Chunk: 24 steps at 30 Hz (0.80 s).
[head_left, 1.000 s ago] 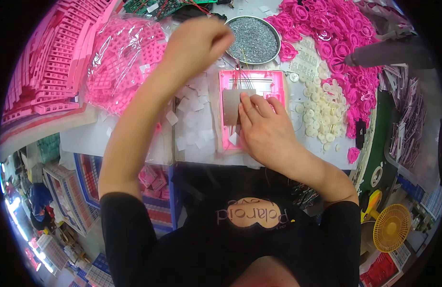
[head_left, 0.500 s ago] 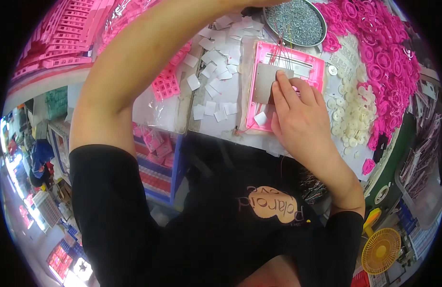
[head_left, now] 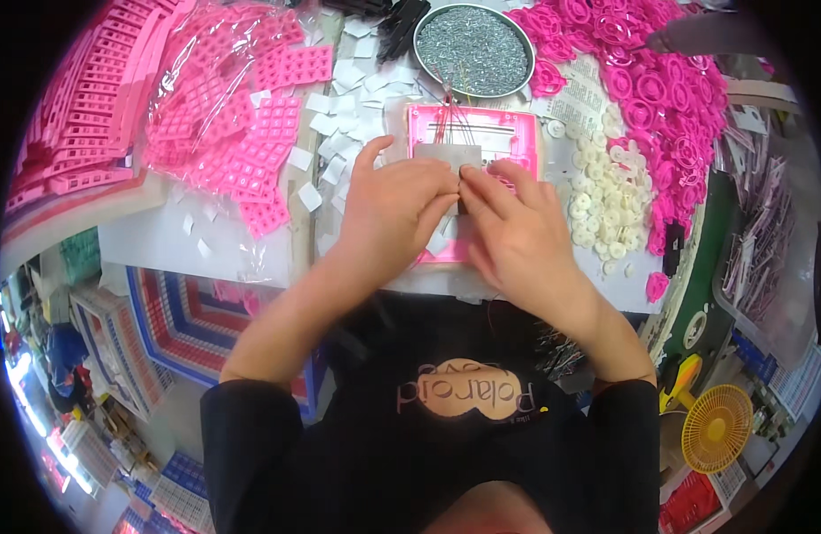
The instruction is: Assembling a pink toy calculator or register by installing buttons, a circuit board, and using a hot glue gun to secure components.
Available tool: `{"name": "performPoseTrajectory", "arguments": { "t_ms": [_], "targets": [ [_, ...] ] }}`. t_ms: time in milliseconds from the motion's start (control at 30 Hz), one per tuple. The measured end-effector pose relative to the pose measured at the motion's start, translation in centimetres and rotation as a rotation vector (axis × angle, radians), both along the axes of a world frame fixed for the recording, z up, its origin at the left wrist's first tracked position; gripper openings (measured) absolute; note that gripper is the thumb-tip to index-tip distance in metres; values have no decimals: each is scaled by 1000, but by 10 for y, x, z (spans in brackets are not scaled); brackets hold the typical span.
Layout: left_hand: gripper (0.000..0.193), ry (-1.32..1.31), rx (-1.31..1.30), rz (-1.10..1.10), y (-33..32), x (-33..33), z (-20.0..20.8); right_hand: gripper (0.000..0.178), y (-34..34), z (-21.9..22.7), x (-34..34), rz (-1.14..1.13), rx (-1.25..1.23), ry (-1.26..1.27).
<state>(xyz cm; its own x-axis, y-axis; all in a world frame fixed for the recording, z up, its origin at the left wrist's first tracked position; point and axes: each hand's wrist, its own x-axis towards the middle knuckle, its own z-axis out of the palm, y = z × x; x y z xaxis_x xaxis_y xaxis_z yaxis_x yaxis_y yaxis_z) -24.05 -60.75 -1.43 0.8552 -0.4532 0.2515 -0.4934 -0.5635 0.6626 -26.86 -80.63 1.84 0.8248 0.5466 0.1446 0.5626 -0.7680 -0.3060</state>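
Note:
A pink rectangular plastic casing (head_left: 524,133) lies on the table in front of me, with a grey flat plate (head_left: 446,154) resting across it. Thin red and dark wires (head_left: 448,120) rise from the casing's far end. Over the plate, the fingertips of my left hand (head_left: 384,209) and my right hand (head_left: 526,227) come together in a pinch, the left thumb and forefinger pressed close. Whatever small piece sits between them is hidden. Beneath my hands, a small white square (head_left: 439,242) shows at the casing's near side.
Behind the casing stands a round metal dish (head_left: 417,53) of small silvery screws. White paper squares (head_left: 311,197) and bagged pink keypads (head_left: 206,89) lie left. White discs (head_left: 606,200) and pink ring-like parts (head_left: 646,116) are heaped right. A blurred grey tool (head_left: 708,34) is at upper right.
My left hand has come back from the screw dish to the plate, meeting my right fingertips. My right hand has gone from lying flat on the plate to a pinch.

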Motion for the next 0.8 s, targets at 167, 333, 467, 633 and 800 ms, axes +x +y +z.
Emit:
{"name": "performPoseTrajectory", "arguments": {
  "t_ms": [167, 333, 467, 633, 800],
  "targets": [
    [8, -81, -7, -10, -5, -3, -9, 34, -85, 53, 52, -217, 742, -377],
    [10, -138, -19, 18, -3, -9, -16, 40, -75, 83, 113, 0, 1287, 42],
    [12, -155, -37, 21, -4, -12, -18, 84, -73, 56, 122, 263, 1046, 634],
    [16, -169, -20, 71, -5, -13, -21, 37, 3, 17, 63, 355, 1376, 492],
    [17, -171, -39, 77, -5, -12, -19, 32, 15, 11, 41, 257, 1467, 441]
  ]
}}
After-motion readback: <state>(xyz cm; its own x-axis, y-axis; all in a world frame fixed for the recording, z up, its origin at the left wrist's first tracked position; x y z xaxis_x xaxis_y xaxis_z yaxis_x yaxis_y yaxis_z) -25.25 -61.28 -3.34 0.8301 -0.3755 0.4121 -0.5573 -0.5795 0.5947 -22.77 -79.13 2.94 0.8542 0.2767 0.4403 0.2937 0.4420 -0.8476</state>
